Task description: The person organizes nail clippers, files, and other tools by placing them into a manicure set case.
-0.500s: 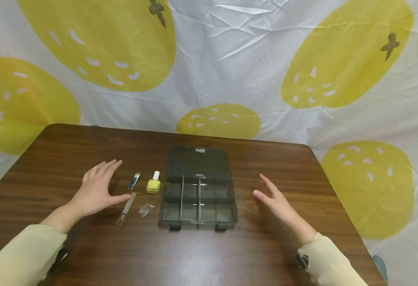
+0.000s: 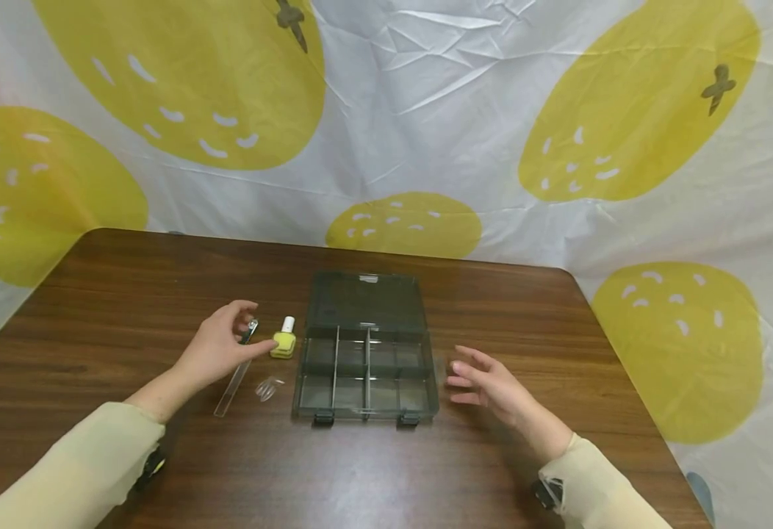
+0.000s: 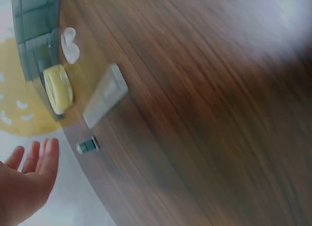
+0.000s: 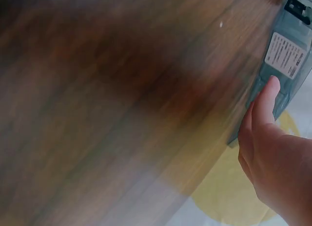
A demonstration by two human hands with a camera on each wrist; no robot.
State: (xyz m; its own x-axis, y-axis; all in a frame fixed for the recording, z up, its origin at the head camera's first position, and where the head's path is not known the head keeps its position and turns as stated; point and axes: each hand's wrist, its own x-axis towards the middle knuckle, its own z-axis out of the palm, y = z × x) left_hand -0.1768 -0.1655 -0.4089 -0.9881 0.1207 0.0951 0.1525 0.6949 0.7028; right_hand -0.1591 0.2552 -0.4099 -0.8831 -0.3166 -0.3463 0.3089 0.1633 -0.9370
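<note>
My left hand point(image 2: 217, 345) is over the left group of small items, its fingers bent over a small nail clipper point(image 2: 249, 332) and gripping nothing. Its thumb overlaps the edge of a yellow nail polish bottle point(image 2: 283, 344) with a white cap in the head view. In the left wrist view the clipper point(image 3: 88, 145) lies on the table, apart from the fingers. A clear-handled nail file point(image 2: 228, 395) lies below the hand, partly covered by it. To the right of the open compartment box point(image 2: 367, 411), my right hand point(image 2: 495, 386) is held with loosely bent fingers, holding nothing.
Small clear plastic pieces point(image 2: 269, 388) lie between the file and the box. The box's see-through lid point(image 2: 367, 297) is folded back on the brown wooden table point(image 2: 373, 477). Behind hangs a white curtain point(image 2: 419, 132) with yellow fruit prints.
My left hand has moved right over the nail clipper and toward the nail polish, its fingers bending more. The right hand has come closer to the box's right side.
</note>
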